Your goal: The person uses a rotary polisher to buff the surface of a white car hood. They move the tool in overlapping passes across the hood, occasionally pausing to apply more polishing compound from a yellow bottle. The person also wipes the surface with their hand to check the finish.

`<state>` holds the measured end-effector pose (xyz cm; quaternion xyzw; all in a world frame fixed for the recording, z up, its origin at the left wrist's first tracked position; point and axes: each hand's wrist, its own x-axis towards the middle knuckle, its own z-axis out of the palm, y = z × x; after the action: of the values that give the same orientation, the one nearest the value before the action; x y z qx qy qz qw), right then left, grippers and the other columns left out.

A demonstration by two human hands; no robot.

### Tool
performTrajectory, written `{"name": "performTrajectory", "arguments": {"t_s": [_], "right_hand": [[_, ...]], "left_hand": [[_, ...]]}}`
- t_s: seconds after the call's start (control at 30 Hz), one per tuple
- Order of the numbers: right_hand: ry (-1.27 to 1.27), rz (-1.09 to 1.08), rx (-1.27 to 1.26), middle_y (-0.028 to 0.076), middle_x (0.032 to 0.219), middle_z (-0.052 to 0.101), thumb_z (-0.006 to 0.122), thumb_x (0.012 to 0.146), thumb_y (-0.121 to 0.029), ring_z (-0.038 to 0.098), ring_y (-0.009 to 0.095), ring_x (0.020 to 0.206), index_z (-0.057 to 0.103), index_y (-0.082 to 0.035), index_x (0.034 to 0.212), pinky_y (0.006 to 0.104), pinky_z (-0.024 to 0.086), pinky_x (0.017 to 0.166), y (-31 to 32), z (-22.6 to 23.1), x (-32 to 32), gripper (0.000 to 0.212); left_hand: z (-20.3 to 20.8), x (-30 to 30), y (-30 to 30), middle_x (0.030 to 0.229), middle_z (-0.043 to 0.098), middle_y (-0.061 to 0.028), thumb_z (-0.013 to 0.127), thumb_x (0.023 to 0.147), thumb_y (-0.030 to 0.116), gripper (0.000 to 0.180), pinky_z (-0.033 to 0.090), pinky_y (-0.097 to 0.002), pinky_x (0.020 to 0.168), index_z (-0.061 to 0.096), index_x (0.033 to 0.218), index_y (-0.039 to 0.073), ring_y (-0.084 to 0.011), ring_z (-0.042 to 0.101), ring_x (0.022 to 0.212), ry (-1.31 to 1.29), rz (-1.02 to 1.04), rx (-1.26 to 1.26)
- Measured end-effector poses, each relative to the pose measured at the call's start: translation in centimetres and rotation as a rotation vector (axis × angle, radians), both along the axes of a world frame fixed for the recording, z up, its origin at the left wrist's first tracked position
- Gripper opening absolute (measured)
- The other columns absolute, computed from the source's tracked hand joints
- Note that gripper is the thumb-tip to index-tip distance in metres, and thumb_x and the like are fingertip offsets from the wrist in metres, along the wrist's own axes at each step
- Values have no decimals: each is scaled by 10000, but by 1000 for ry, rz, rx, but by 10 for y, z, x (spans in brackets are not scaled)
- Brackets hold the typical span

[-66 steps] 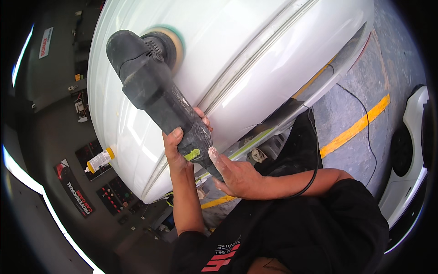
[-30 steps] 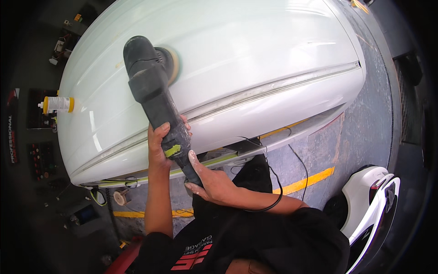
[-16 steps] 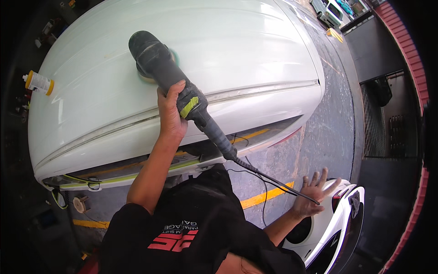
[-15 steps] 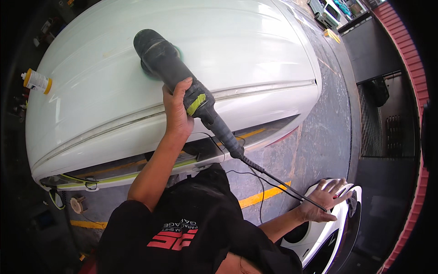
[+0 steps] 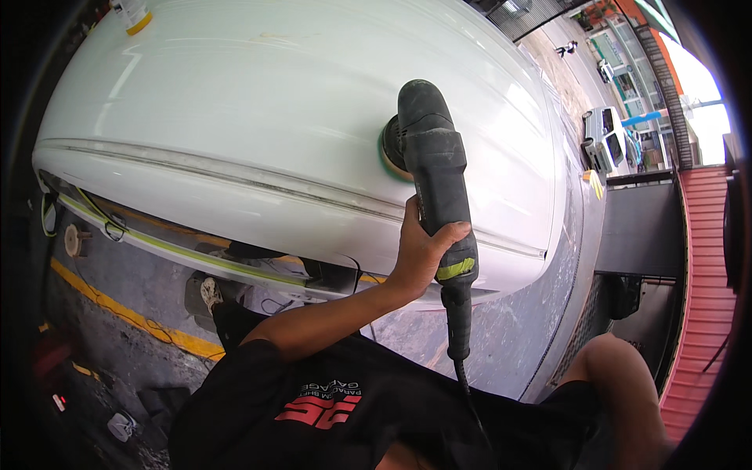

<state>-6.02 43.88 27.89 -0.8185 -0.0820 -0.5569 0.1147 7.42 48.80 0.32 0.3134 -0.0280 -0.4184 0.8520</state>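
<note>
My left hand (image 5: pixel 423 254) is wrapped round the body of a black power polisher (image 5: pixel 439 176), just above a strip of yellow-green tape. The polisher's round pad (image 5: pixel 393 153), green at the edge, is tilted against the white vehicle roof (image 5: pixel 258 102); whether all of it touches is hidden. From the tool's handle a black cord (image 5: pixel 464 376) runs down over my dark shirt. My right arm (image 5: pixel 615 372) is bent at the lower right, and its hand is out of view.
A white and yellow bottle (image 5: pixel 131 16) stands on the roof at the far left. Yellow-green tape (image 5: pixel 196 262) runs along the vehicle's side. Below lie a small round stool (image 5: pixel 76 240) and loose cables (image 5: pixel 157 329). A red corrugated wall (image 5: pixel 705 258) and a parked van (image 5: pixel 603 139) are at right.
The polisher and my left hand have moved right along the roof and the tool has turned more upright. My right hand, open by the cord before, has left the view. The view has shifted.
</note>
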Motion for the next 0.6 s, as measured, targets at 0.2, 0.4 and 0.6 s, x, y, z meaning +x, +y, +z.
{"name": "performTrajectory", "arguments": {"t_s": [0.2, 0.4, 0.6], "right_hand": [[1091, -302, 982, 260, 1383, 571, 659, 983, -624, 657, 354, 1199, 76, -80, 1719, 466, 536, 983, -16, -193, 36, 1085], [878, -155, 1114, 40, 799, 580, 542, 1125, -338, 491, 81, 526, 66, -119, 1723, 269, 437, 458, -15, -268, 65, 795], [832, -22, 1162, 24, 755, 562, 527, 1134, -280, 479, 69, 520, 120, -164, 1725, 248, 401, 433, -48, -271, 154, 727]], "left_hand": [[-15, 32, -20, 1146, 598, -130, 819, 879, 222, 739, 574, -342, 897, 370, 1403, -43, -171, 651, 1004, -185, 188, 75], [-31, 71, -47, 1094, 678, -216, 801, 809, 280, 879, 582, -419, 833, 314, 1459, -56, -311, 732, 900, -412, 250, 337], [-20, 151, -71, 1073, 719, -282, 795, 787, 330, 1007, 581, -505, 862, 244, 1531, -68, -439, 748, 920, -522, 322, 572]]}}
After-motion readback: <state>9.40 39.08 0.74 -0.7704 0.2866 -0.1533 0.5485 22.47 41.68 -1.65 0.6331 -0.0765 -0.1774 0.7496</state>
